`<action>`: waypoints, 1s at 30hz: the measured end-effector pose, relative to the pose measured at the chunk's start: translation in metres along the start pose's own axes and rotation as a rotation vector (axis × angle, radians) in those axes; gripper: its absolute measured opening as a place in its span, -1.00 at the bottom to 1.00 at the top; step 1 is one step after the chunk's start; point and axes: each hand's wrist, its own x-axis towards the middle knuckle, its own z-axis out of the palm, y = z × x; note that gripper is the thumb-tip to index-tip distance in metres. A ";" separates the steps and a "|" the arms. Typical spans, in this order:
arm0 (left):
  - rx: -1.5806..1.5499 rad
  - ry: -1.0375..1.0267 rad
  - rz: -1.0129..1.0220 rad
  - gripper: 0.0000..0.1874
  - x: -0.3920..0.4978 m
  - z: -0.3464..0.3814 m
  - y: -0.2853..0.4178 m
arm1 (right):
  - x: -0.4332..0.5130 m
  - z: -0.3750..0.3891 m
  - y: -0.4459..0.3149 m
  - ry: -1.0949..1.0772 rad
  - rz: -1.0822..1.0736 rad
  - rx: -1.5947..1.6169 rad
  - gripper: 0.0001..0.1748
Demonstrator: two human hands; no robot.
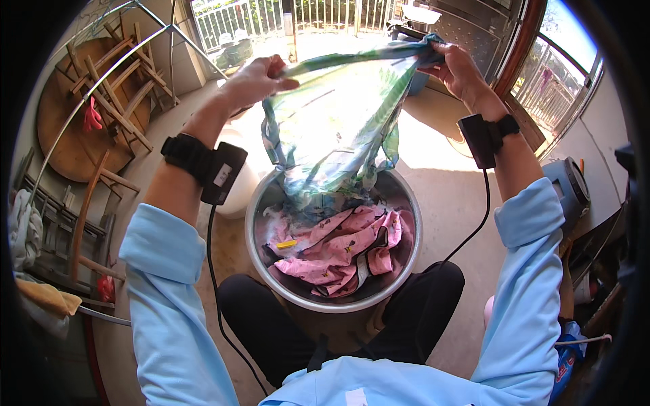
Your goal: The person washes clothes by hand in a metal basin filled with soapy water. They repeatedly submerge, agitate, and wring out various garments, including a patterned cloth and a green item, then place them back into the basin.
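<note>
A thin green and blue cloth (340, 122), wet-looking and translucent, is stretched between my two raised hands. My left hand (261, 78) grips its upper left edge, while my right hand (449, 63) holds the bunched upper right corner. The lower end of the cloth hangs into a round metal basin (333, 307) between my knees. Inside the basin lies a crumpled pink patterned cloth (335, 243) with dark trim, with whitish suds at its left. A small yellow bar-shaped object (286, 244) rests on the pink cloth's left part.
Behind the basin's left rim stands a white bucket-like container (236, 195). Wooden stools (122, 81) lean by a round wooden tabletop (51, 137) at the left, beside a curved metal frame. A blue-grey container (563, 182) is at the right. Black cables hang from both wrist devices.
</note>
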 end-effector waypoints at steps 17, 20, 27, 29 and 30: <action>-0.370 -0.089 -0.170 -0.64 -0.124 0.284 -0.082 | -0.165 0.140 0.280 -0.448 0.026 -0.654 -0.56; -0.848 -0.028 -0.231 -0.43 -0.110 0.243 -0.090 | -0.134 0.130 0.217 -0.418 0.332 -0.460 -0.80; -0.514 -0.236 -0.207 -0.36 -0.117 0.294 -0.081 | -0.066 0.102 0.081 -0.142 0.060 -0.222 -0.83; -0.325 -0.141 -0.239 -0.51 -0.123 0.315 -0.092 | -0.056 0.096 0.058 -0.030 0.068 -0.234 -0.84; -0.369 -0.085 -0.340 -0.63 -0.125 0.324 -0.097 | -0.055 0.093 0.051 -0.057 0.018 -0.296 -0.84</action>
